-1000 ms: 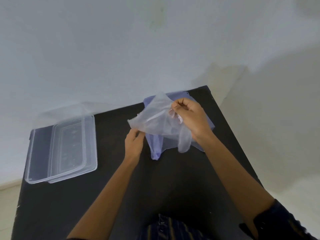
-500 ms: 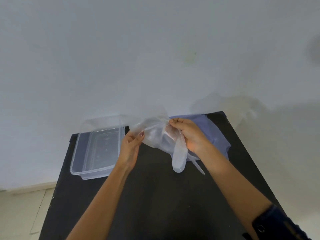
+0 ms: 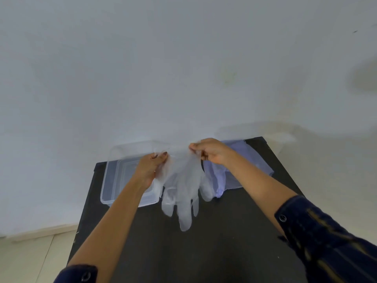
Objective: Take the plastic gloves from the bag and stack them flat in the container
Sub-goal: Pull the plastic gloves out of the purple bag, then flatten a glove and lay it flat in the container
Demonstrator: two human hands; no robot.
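Starting at the far left of the dark tabletop, you have the clear plastic container sitting against the back edge by the white wall. Its lid is off, and you can see straight through its walls to the tabletop; whether any glove already lies flat in it cannot be told, because the plastic is see-through and your left forearm crosses its near right corner.

Just right of the container, your left hand is closed in a pinch on the left end of the glove's cuff, above the container's right wall. The plastic glove hangs between your two hands, to the right of the container, stretched flat at the cuff and drooping toward you over the tabletop. It is thin, milky and translucent, lightly wrinkled, with its fingers pointing down and toward you.

Further right of the container, your right hand is pinched shut on the other end of the cuff, knuckles up.

Beyond that hand, well right of the container, the bluish plastic bag lies flat at the back right corner of the tabletop, with pale glove plastic spilling out of its near left edge.
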